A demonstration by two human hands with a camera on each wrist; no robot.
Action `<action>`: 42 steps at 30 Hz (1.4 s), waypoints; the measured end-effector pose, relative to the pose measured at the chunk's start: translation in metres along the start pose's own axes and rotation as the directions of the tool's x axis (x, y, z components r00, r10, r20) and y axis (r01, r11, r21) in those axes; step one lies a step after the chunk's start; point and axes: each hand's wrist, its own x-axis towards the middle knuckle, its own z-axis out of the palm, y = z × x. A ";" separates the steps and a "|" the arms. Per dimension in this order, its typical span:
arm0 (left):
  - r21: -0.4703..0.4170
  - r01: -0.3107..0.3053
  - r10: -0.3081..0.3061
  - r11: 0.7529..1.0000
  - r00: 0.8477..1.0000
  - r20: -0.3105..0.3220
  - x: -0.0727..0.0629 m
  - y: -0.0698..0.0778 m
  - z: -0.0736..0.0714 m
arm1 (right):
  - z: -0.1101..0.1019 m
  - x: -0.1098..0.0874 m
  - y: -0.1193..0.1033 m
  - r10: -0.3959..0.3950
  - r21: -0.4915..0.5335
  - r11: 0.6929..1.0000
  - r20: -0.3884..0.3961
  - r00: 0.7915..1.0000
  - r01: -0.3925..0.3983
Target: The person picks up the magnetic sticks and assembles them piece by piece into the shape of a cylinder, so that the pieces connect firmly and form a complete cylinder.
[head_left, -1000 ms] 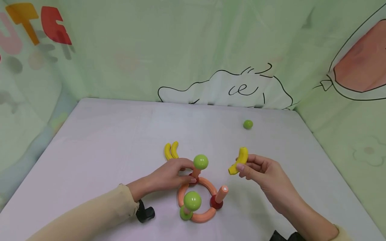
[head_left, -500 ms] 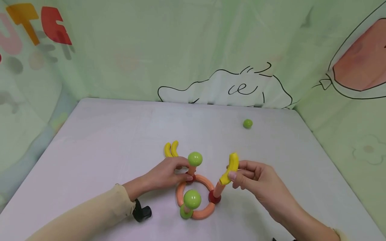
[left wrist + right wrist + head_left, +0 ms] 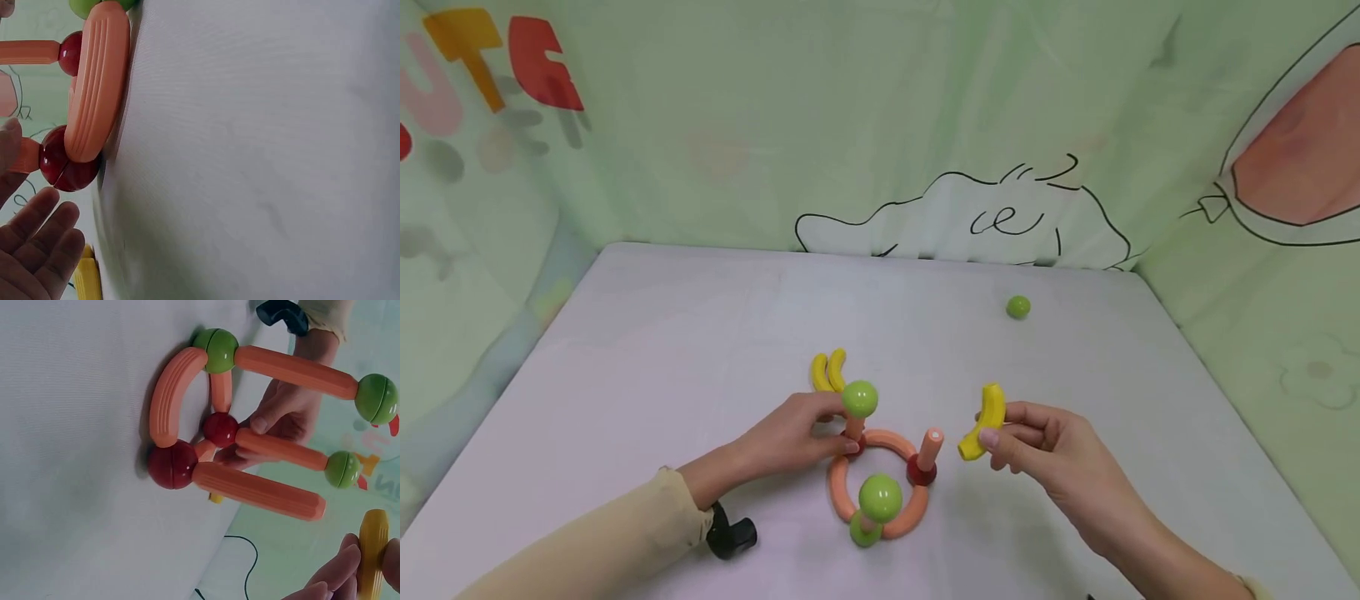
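Observation:
A ring of curved orange toy building rods lies on the table, joined by two red balls and a green one. Three straight orange rods rise from these joints. Green balls cap the front rod and back-left rod; the right rod has a bare top. My left hand grips the back-left rod near its red ball, thumb in front. To the right of the ring, my right hand pinches a yellow curved rod between thumb and fingers, apart from the bare rod.
Two yellow curved rods lie behind my left hand. A loose green ball rests toward the back right of the white table. Printed green curtains stand at the back and sides. A black wrist-worn device hangs below the left sleeve.
My left hand and the ring have shifted left. The yellow rod in my right hand came down to the bare rod's top half a second ago; now there is a gap between them.

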 end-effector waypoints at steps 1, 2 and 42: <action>0.003 -0.002 0.002 1.000 1.000 0.002 -0.002 0.000 -0.001 | -0.001 0.000 0.001 -0.001 0.001 1.000 -0.003 1.000 0.001; 0.004 -0.005 0.005 1.000 1.000 0.006 -0.003 -0.001 -0.003 | -0.001 0.000 0.002 -0.006 0.003 1.000 -0.007 1.000 0.006; 0.121 0.009 -0.012 0.993 1.000 0.021 -0.015 0.007 0.020 | -0.013 -0.003 0.028 0.038 0.038 0.999 -0.033 0.999 -0.037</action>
